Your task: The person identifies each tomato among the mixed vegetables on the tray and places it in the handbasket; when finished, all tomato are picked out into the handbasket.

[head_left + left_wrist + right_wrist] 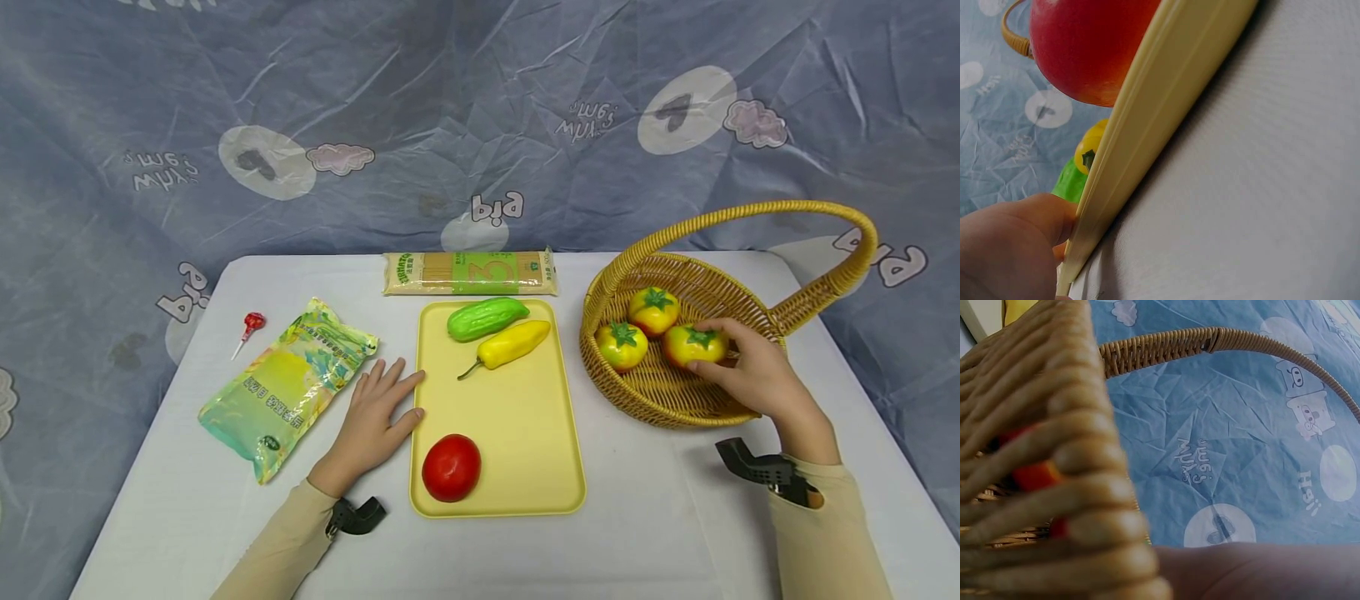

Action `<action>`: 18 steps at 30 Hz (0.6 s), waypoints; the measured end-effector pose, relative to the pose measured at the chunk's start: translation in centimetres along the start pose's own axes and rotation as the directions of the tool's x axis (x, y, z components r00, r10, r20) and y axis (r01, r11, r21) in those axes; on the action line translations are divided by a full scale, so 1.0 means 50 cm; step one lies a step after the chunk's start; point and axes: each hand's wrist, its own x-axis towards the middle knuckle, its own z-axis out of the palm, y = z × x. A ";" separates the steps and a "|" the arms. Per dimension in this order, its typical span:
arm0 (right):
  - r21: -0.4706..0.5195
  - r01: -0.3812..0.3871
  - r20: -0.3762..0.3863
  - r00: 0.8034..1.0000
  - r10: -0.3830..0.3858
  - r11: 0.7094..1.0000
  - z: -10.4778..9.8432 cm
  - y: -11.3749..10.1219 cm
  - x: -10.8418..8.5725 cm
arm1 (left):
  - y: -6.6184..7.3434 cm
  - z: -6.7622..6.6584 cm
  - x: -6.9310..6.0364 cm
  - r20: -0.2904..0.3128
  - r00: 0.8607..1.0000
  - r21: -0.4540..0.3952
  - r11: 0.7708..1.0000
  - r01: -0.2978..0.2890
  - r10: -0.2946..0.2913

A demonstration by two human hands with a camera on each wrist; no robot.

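My right hand (757,375) reaches into the wicker basket (637,404) and pinches a yellow-and-red tomato (693,345) with a green leafy top between thumb and fingers. Two similar tomatoes, one behind (654,310) and one to the left (622,347), lie beside it. My left hand (371,417) lies with fingers spread, touching the left rim of a yellow tray (517,450). On that tray are a red round fruit (452,467), a yellow pepper (514,344) and a green bumpy gourd (487,319). In the right wrist view, basket weave hides the held tomato.
A noodle packet (471,273) lies behind the tray. Left of my left hand is a green-and-yellow bag (288,383), with a red lollipop (253,322) beyond it. The basket's tall handle (750,210) arches up at the back right. Patterned cloth (420,100) hangs behind the table.
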 end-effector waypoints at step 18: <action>-0.023 -0.106 -0.129 0.986 0.102 0.994 0.013 0.006 0.006 | -0.003 0.002 0.000 -0.008 1.000 0.004 1.000 -0.009 0.009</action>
